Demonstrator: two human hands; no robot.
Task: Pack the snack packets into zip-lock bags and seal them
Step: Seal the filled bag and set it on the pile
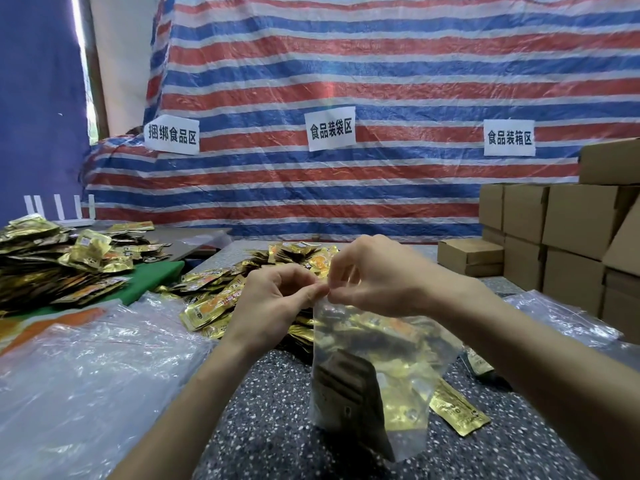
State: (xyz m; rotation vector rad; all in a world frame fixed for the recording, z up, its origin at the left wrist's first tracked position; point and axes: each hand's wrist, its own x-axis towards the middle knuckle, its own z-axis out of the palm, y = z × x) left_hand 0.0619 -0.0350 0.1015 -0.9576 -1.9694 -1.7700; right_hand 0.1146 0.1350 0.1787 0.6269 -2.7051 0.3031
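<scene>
**Two hands pinching the bag's top edge**

Both hands are holding a clear plastic zip-lock bag upright above the speckled grey counter. The left hand and right hand are each keeping a narrow grip, fingertips meeting on its top strip. Gold foil snack packets are sitting inside; a loose heap of gold packets is lying just behind.
</scene>
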